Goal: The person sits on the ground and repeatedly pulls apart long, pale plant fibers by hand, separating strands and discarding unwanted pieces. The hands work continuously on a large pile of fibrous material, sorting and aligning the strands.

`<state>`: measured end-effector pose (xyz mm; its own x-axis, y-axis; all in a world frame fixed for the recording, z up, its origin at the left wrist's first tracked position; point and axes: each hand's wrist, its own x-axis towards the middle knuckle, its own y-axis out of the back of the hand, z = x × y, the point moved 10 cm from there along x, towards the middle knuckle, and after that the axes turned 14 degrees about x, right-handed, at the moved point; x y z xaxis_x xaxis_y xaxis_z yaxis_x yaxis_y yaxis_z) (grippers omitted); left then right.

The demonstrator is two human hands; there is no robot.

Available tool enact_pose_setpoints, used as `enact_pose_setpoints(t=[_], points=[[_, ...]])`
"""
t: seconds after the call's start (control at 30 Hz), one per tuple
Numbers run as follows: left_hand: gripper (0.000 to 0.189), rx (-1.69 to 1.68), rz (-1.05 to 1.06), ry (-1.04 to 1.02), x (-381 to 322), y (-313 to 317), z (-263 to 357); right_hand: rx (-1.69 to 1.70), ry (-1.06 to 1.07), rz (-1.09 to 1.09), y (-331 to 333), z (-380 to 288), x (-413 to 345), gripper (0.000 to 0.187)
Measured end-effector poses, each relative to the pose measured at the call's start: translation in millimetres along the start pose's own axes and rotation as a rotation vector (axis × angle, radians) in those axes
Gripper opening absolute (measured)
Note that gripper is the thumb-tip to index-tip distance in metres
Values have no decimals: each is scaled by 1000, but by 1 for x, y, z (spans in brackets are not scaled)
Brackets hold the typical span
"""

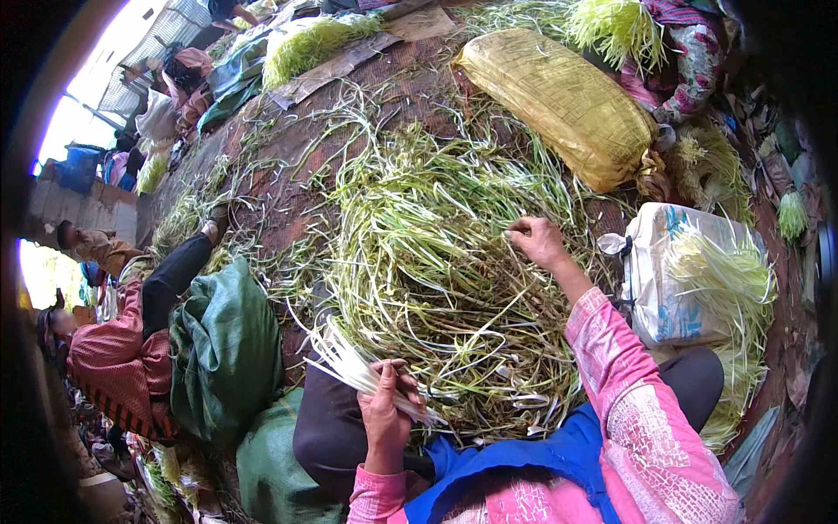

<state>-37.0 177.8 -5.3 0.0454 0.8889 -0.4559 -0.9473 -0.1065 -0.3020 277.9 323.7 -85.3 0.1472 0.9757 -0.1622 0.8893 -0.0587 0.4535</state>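
My left hand (391,399) is closed around a small bunch of slender white-and-yellow stalks (344,360), likely garlic chives, which fan out to the upper left. Out over the far right part of a large heap of loose green and yellow stalks (419,236) is my right hand (538,241). Its thumb and fingertips are pinched together; whether a thin stalk is between them cannot be made out. Browner, withered stalks (484,308) cover the near side of the heap, between my knees. A blue cloth (517,458) lies across my lap.
Beyond the heap lies a stuffed yellow sack (556,105). To my right, pale stalks (720,268) rest on a white wrapped bale (661,308). Green sacks (226,354) stand at my left, beside a seated person (118,360). Another person (687,59) is at the upper right.
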Motion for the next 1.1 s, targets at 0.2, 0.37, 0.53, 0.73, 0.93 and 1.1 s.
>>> enact_pose_setpoints(t=[0.2, 0.37, 0.53, 0.73, 0.93, 1.1], points=[[18, 31, -11, 2, -1, 2, -5, -151, -27, 168, -6, 21, 9, 30], [18, 39, -11, 3, -3, 2, -7, -256, -416, 192, 23, 128, 11, 72], [17, 41, 2, 43, 0, -2, -16, -292, -544, 65, 12, 180, 15, 81], [17, 108, 27, 68, 4, -2, -22, -457, -596, 0, 6, 181, 25, 68], [17, 122, 30, 76, 3, -4, -23, -259, -393, -41, 29, 116, 34, 36], [17, 155, 13, 30, 2, -9, -14, -92, -159, -21, 30, 11, -9, 35]])
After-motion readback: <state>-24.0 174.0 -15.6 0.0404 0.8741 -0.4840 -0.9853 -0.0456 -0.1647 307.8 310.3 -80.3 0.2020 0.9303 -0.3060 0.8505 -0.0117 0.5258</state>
